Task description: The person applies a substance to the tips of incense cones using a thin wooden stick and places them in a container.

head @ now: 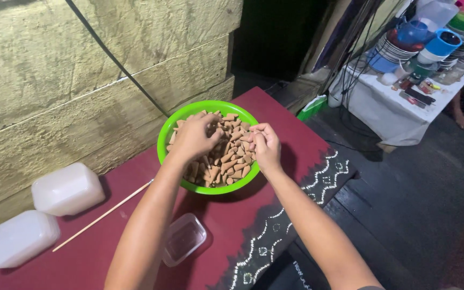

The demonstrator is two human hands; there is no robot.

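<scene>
A bright green bowl [163,140] sits on the dark red cloth [232,225], filled with several small tan cone-shaped pieces [233,161]. My left hand [193,137] reaches into the bowl from the left, fingers curled down onto the pieces. Over the bowl's right rim, my right hand [265,145] has its fingertips pinched together on one or more of the pieces. What lies under either palm is hidden.
A small clear plastic tub [185,239] lies near my left forearm. A thin wooden stick [100,217] and two white lidded containers [66,189] [16,240] rest at the left. A rough wall stands behind. A table with stacked dishes [420,48] is at the far right.
</scene>
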